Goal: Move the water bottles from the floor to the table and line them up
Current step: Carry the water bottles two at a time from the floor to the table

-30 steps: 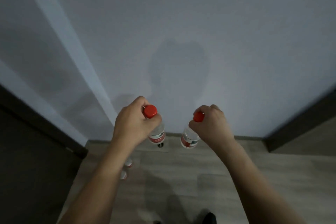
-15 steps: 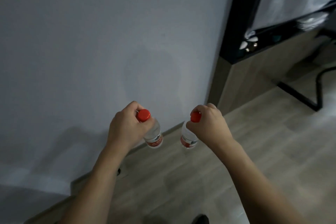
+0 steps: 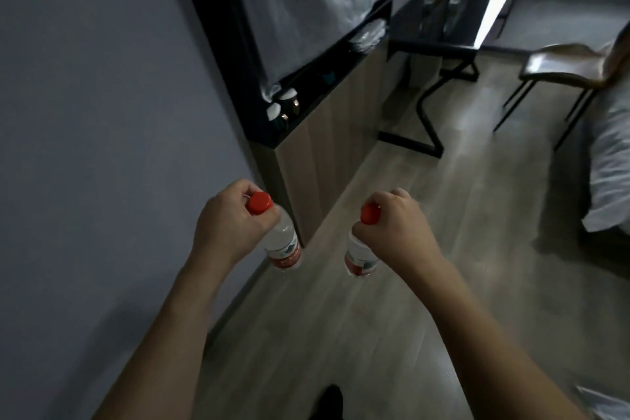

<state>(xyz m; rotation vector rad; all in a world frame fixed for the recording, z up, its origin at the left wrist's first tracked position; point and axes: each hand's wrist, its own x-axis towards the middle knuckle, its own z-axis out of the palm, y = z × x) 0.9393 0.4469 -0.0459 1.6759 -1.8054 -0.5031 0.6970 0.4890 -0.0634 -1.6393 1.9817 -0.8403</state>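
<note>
My left hand [image 3: 226, 225] is curled round the neck of a clear plastic water bottle with a red screw cap [image 3: 281, 242], fingers wrapped just under the cap, thumb side toward me. My right hand [image 3: 392, 225] grips a second clear red-capped water bottle [image 3: 359, 257] the same way, fingers closed at its neck. Both bottles hang upright below my fists, off the grey wood-plank floor [image 3: 341, 317], side by side and apart from each other. Left bottle is near the plain grey wall [image 3: 102, 112]. Far ahead, centre-right, stands a black-topped table on a black metal frame [image 3: 439, 37]; blurred bottle-like shapes stand on it, number not readable. Between wall and table: a wood-fronted low cabinet with a black top [image 3: 324, 133], cups on it. Far right: a brown chair with thin black legs [image 3: 576, 65], and white bedding [image 3: 610, 164].
</note>
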